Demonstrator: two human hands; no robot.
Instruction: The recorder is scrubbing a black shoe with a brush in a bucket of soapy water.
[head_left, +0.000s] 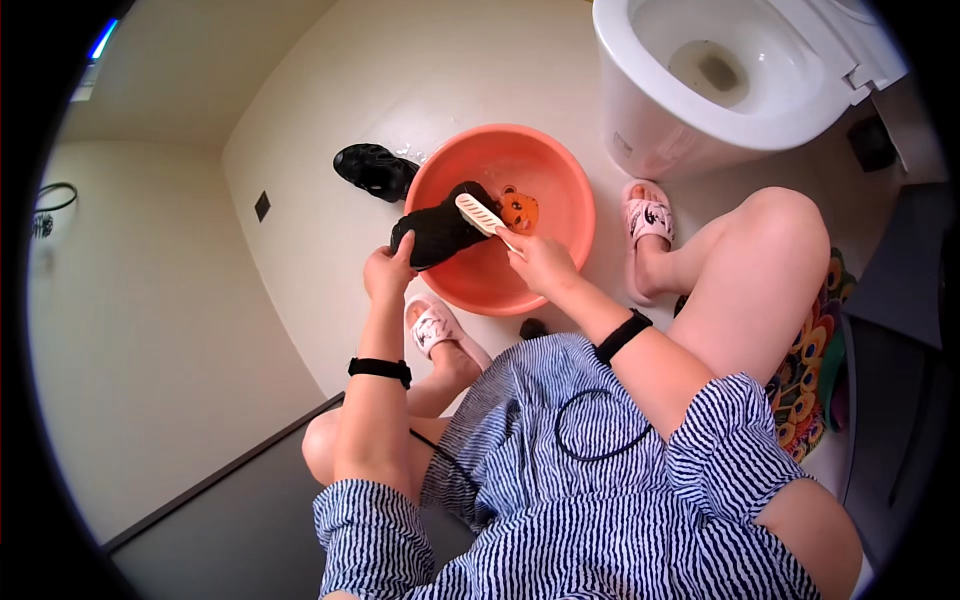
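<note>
A black shoe (439, 234) is tilted over the left side of an orange plastic basin (577, 195), sole side hard to make out. My left hand (388, 268) grips its near left end, thumb on top. In my right hand (538, 259) is a white scrubbing brush (478, 214), held by its handle, with its slotted head lying over the shoe's far end. Whether the bristles touch the shoe is hidden. A cartoon animal print shows on the basin's bottom. A second black shoe (373, 171) rests on the floor against the basin's upper left side.
A white toilet (675, 135) with its bowl uncovered stands at the upper right. Feet in pink slippers (651, 217) flank the basin. A dark square floor drain (262, 206) lies at left. A patterned mat (806, 375) and dark cabinet are at right. Suds dot the floor near the second shoe.
</note>
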